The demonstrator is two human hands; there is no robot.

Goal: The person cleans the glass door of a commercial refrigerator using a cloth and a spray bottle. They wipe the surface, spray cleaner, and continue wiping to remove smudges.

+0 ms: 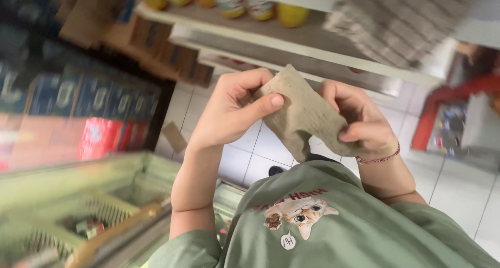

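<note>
Gripping a crumpled grey-beige cloth rag [302, 111], both hands are raised in front of the chest of the person's green short-sleeved shirt [333, 221]. The left hand [229, 111] is closed on the rag's left edge, with the thumb pressed flat across the fabric and the fingers curled behind it. The right hand [359, 119] is closed on the rag's right side, bunching the fabric in the fist; a thin red braided bracelet [380, 158] circles that wrist. The rag is held in the air between the two hands, touching no other surface. Below the hands lies a white tiled floor [458, 190]. At lower left stands a chest freezer with a sliding glass lid [78, 210]. Beyond the hands, a white shelf [260, 31] carries yellow-lidded jars [260, 5], blurred by motion. Stacked blue and red cartons [83, 111] fill the left side.
</note>
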